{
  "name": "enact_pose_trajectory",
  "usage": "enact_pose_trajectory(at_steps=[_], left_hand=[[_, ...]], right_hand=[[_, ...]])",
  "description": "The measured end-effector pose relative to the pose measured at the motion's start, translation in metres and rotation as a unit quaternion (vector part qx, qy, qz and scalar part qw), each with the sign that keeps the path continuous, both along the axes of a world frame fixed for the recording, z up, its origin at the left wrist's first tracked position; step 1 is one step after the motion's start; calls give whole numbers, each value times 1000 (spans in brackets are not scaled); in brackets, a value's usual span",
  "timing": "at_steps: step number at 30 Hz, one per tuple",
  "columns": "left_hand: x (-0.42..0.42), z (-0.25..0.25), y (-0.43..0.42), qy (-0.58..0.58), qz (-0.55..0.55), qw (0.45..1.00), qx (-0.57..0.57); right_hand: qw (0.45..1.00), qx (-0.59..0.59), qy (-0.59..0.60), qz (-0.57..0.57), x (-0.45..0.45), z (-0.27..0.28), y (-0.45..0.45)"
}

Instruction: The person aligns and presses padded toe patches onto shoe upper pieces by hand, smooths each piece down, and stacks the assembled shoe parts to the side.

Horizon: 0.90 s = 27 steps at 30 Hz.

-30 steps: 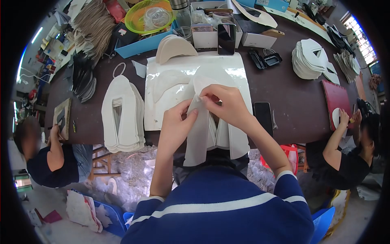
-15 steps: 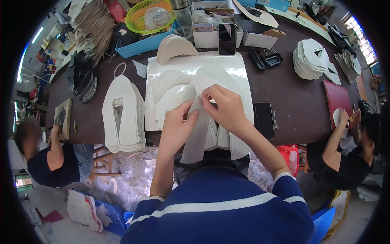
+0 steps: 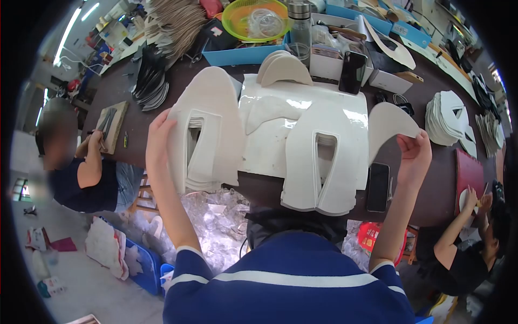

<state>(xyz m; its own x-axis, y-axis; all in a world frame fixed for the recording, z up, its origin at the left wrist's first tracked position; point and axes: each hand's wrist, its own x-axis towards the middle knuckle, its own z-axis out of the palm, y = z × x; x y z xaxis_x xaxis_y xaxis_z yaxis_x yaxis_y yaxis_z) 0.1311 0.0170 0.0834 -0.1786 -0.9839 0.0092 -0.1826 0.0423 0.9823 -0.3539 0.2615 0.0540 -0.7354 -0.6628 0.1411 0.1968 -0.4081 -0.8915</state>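
My left hand (image 3: 159, 139) is closed on the edge of a large white U-shaped piece (image 3: 209, 100), which lies over the left stack of white pieces (image 3: 200, 182). Off to the right, my right hand (image 3: 414, 154) pinches one end of a curved beige piece (image 3: 389, 124), held up above the table. Between my hands, another stack of white cut-out pieces (image 3: 302, 162) rests partly on the glossy white sheet (image 3: 264, 154) and reaches the table's front edge. My fingertips partly hide the edges they hold.
Two phones (image 3: 379, 187), a steel-lidded bottle (image 3: 300, 32), a yellow-green basket (image 3: 243, 24) and boxes stand around the sheet. More white pieces (image 3: 443, 119) are stacked at right. One person (image 3: 91, 162) sits at left, another (image 3: 458, 254) at right.
My hands have moved apart, left hand to the left stack, right hand to the right with a curved piece. The sheets they held together at the centre are separated. The view has shifted.
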Motion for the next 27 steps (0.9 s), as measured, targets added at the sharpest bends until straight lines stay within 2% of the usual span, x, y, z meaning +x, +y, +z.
enact_pose_trajectory(at_steps=[3,5,11,14,20,27], left_hand=[[40,-62,-66,-120,36,992,-15],[49,-81,-87,-167,52,984,-38],[62,-94,-112,-275,30,959,-58],[66,-95,-111,-358,72,927,-87],[49,-69,-97,-494,77,864,-59],[62,-61,-103,-504,-2,863,-31]], right_hand=[[1000,15,-1,-19,-1,-2,8],[1000,17,-4,-8,-2,-6,9],[999,38,29,2,6,-1,4],[998,43,34,9,9,0,0],[998,56,34,21,7,-2,-6],[997,63,26,24,6,-3,-6]])
